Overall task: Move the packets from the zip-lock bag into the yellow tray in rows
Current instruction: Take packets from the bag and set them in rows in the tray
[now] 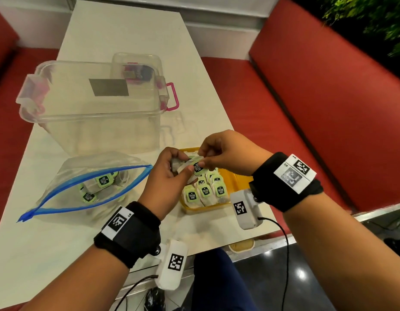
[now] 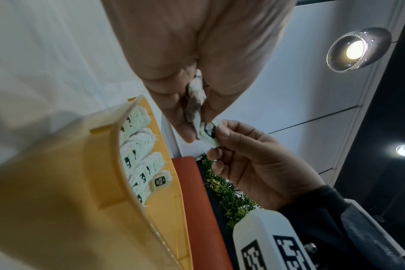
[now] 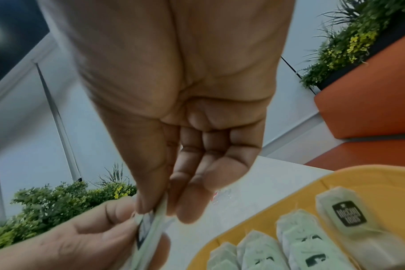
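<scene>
Over the near-left part of the yellow tray (image 1: 232,178), my left hand (image 1: 182,166) grips a white tea packet (image 1: 180,165) with a green tag. My right hand (image 1: 202,161) pinches that green tag (image 1: 198,167) between thumb and fingers. The left wrist view shows the packet (image 2: 195,102) pinched in my left hand (image 2: 198,126), with my right hand (image 2: 217,140) on its tag. Several packets (image 1: 205,191) lie in rows in the tray (image 3: 301,182). The open zip-lock bag (image 1: 60,176) with a blue seal lies left of the tray, with a few packets (image 1: 102,181) inside.
A large clear plastic box (image 1: 93,113) with pink latches stands behind the bag and tray. A smaller clear container (image 1: 136,63) sits behind it. Red bench seats (image 1: 318,108) flank the white table (image 1: 48,254). The table's front edge (image 1: 262,245) runs just below my wrists.
</scene>
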`<state>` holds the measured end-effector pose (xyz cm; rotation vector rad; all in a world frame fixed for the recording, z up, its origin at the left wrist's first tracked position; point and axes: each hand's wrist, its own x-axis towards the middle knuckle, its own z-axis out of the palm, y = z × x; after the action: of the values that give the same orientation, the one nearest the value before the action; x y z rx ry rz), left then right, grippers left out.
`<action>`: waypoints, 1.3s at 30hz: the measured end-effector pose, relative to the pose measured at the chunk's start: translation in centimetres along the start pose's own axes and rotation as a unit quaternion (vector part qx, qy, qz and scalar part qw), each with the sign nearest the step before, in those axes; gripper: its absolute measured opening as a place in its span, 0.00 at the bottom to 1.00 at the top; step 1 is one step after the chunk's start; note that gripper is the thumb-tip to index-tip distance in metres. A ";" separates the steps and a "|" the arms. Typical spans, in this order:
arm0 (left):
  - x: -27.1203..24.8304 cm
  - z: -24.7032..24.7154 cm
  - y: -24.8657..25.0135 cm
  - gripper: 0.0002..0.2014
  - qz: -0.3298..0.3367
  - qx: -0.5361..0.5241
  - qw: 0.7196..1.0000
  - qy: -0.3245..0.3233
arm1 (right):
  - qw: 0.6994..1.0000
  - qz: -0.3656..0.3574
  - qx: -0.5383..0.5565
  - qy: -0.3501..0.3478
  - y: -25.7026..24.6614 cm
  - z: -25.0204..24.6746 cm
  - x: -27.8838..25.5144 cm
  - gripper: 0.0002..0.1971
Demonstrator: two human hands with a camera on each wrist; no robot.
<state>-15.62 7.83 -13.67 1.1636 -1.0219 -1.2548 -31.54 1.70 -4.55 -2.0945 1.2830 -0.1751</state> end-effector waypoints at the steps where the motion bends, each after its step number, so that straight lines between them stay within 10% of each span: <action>1: -0.1 0.0 0.0 0.09 0.001 0.001 1.000 0.001 | 1.000 -0.001 0.019 0.008 0.0 -0.1 -0.2 0.08; 22: -0.9 0.7 0.4 0.08 0.022 0.196 0.979 -0.050 | 0.986 -0.063 -0.150 -0.021 -3.0 -3.2 -0.2 0.04; 39: -1.2 -0.4 -0.6 0.14 0.005 0.136 0.991 -0.004 | 0.947 0.121 -0.286 -0.078 5.9 -2.3 4.9 0.07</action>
<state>-15.38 9.09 -14.22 1.3583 -1.2302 -1.1360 -34.46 -5.23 -7.39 -2.3226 1.6134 0.5211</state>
